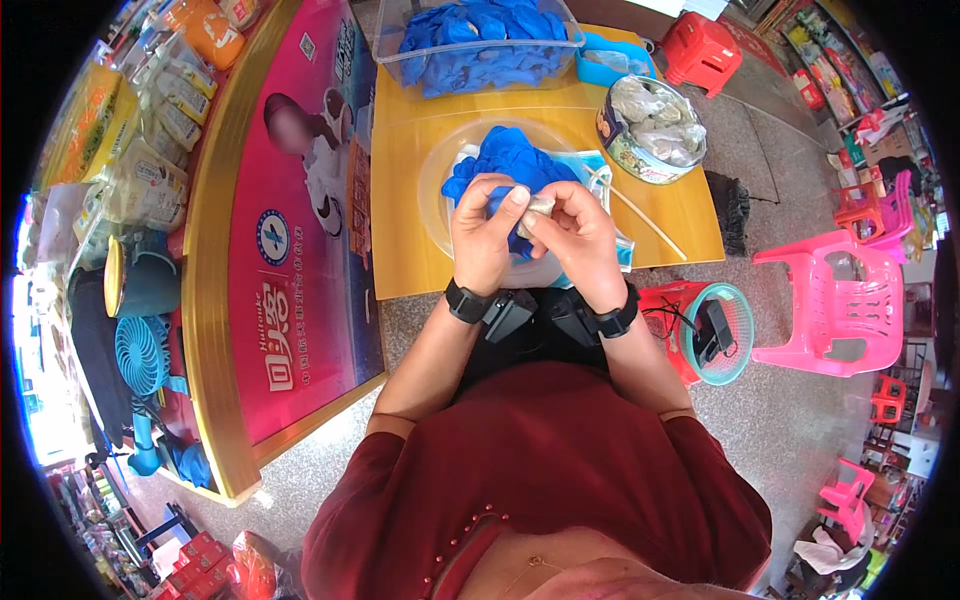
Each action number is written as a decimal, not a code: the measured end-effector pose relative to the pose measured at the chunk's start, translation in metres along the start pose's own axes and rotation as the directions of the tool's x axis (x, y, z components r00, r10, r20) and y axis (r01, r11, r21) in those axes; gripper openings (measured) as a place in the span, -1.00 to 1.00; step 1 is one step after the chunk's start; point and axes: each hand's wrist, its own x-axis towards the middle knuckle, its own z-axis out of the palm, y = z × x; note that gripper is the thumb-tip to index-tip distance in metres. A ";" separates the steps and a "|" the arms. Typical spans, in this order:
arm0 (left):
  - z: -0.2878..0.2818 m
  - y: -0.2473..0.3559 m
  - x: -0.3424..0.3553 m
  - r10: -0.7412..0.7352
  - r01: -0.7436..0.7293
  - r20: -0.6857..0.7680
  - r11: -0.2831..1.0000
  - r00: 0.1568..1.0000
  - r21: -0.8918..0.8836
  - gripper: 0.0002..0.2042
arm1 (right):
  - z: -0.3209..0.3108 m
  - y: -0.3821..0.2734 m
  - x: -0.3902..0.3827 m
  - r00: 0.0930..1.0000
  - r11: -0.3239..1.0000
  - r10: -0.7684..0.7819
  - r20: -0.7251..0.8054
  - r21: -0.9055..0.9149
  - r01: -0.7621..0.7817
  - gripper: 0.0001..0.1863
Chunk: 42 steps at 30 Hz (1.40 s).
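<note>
Over a pale translucent basin [432,180] on the yellow table, both my hands are closed together at the fingertips. My right hand [583,245] pinches a small greyish-white lump [537,212] between thumb and fingers. From the other side, the thumb and fingers of my left hand [484,238] grip the same lump. Some blue stuff shows between my left fingers; I cannot tell whether it is attached to the lump. Just beyond my hands, a heap of crumpled thin blue pieces [510,155] lies in the basin. Blue-and-white packaging [590,165] sits partly behind my right hand.
A clear tub [480,50] of blue pieces stands at the back, beside a blue container [610,60]. A round tin [650,135] holds greyish wrapped lumps. A thin stick [645,220] lies at right. Pink chair [835,300], waste basket [715,340] and counter [300,250] flank me.
</note>
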 end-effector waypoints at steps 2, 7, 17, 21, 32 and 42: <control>-0.001 0.001 0.001 0.021 -0.021 0.011 1.000 1.000 0.003 -0.94 | 0.003 -0.004 0.001 1.000 0.998 0.017 0.007 0.060 -0.017 -0.79; 0.002 0.003 0.003 -0.022 0.018 0.050 0.998 0.998 0.067 -0.91 | -0.008 0.005 0.003 0.988 0.993 0.117 0.097 -0.003 -0.117 -0.81; 0.002 -0.005 0.001 -0.035 0.000 0.068 0.890 0.997 0.456 -0.89 | -0.026 0.010 0.013 0.978 0.982 0.173 -0.118 0.091 -0.163 -0.82; 0.001 -0.002 0.002 -0.059 -0.013 0.116 0.841 0.991 0.540 -0.91 | -0.029 0.005 0.011 0.955 0.950 0.283 -0.094 0.164 -0.265 -0.80; 0.001 -0.009 -0.001 -0.236 0.175 0.108 0.899 0.966 0.401 -0.90 | -0.037 0.006 0.012 0.982 0.983 0.175 -0.070 -0.037 -0.178 -0.79; 0.008 -0.011 -0.007 -0.251 0.205 0.080 0.907 0.965 0.369 -0.86 | -0.027 0.002 0.008 0.988 0.998 -0.013 -0.156 -0.065 0.003 -0.80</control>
